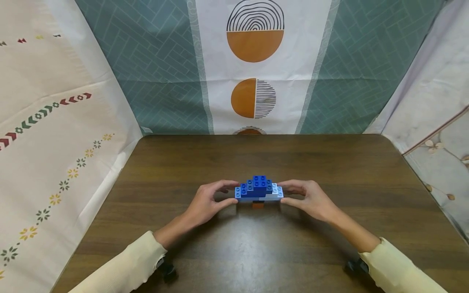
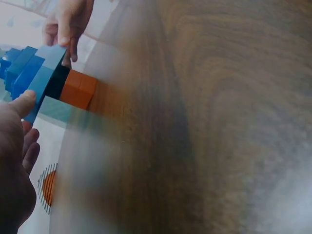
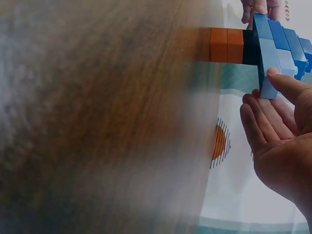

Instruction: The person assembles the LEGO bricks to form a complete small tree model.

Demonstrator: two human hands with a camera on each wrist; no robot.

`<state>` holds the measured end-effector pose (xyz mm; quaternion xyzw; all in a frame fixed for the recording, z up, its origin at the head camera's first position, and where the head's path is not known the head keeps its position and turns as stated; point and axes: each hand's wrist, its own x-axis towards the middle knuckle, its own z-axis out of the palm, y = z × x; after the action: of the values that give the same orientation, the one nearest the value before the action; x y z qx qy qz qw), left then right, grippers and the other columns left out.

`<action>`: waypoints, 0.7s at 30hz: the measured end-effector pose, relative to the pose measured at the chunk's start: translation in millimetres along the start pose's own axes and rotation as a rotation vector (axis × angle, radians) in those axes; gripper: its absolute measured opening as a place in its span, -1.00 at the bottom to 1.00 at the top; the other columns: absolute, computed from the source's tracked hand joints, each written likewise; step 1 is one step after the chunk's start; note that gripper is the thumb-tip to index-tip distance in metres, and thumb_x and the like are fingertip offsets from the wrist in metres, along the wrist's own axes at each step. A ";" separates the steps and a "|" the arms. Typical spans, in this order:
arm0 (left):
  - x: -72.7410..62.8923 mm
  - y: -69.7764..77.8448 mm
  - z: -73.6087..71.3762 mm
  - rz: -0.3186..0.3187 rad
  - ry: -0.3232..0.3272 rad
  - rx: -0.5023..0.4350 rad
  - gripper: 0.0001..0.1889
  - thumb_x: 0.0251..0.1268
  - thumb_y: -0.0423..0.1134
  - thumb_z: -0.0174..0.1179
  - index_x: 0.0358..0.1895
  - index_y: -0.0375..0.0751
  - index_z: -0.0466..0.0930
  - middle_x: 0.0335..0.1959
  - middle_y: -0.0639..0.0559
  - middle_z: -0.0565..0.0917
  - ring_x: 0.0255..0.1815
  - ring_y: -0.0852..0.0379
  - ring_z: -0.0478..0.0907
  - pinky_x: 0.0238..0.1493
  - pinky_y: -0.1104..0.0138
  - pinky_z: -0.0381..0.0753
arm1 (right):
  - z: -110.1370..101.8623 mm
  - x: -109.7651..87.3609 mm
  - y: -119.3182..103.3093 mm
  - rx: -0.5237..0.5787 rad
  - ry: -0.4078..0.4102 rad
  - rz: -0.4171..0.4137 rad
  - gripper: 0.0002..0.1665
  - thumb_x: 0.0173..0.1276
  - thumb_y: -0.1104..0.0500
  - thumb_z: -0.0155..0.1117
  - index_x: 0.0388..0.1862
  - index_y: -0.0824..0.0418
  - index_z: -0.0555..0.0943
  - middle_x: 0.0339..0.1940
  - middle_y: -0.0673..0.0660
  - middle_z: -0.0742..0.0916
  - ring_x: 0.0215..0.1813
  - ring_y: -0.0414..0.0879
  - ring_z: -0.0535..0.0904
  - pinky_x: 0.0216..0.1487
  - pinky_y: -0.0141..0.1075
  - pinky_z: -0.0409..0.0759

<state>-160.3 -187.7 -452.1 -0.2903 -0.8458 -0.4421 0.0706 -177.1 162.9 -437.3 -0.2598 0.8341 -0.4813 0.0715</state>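
A stepped build of toy building bricks [image 1: 259,188] in dark and light blue stands upright over the middle of the table. Under its wide blue layers come a black brick [image 3: 250,47] and two stacked orange bricks [image 3: 226,45], whose foot appears to rest on the tabletop. My left hand [image 1: 210,202] pinches the left end of the lowest blue layer between thumb and fingers. At the opposite end, my right hand [image 1: 310,199] pinches a light blue brick [image 3: 269,66], thumb on the near side and fingers behind.
The brown wooden table [image 1: 176,154] has rounded far corners. Behind it hangs a green and white cloth [image 1: 220,49] with orange and striped circles. Patterned pale cloths [image 1: 55,122] hang along the left and right sides.
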 end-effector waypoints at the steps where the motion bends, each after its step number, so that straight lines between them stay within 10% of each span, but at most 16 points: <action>1: -1.0 -0.6 -0.1 -0.007 -0.001 0.007 -0.54 0.36 -0.18 0.51 0.29 -0.01 0.68 0.23 0.10 0.74 0.14 0.14 0.72 0.13 0.14 0.74 | 0.2 -0.3 0.5 0.005 0.005 0.001 -0.47 0.38 0.18 0.58 0.30 0.20 0.70 0.24 0.17 0.77 0.23 0.13 0.73 0.29 0.10 0.61; 21: 0.7 0.2 1.3 -0.033 0.029 0.041 -0.57 0.34 -0.22 0.51 0.25 -0.11 0.72 0.06 0.05 0.81 0.02 0.15 0.77 0.09 0.19 0.75 | -0.4 0.2 -1.5 0.014 0.064 0.027 -0.53 0.40 0.23 0.55 0.27 0.22 0.73 0.18 0.19 0.79 0.15 0.11 0.77 0.17 -0.07 0.71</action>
<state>-160.6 -186.3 -452.5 -0.2682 -0.8583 -0.4298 0.0817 -176.8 162.6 -435.9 -0.2325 0.8361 -0.4940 0.0529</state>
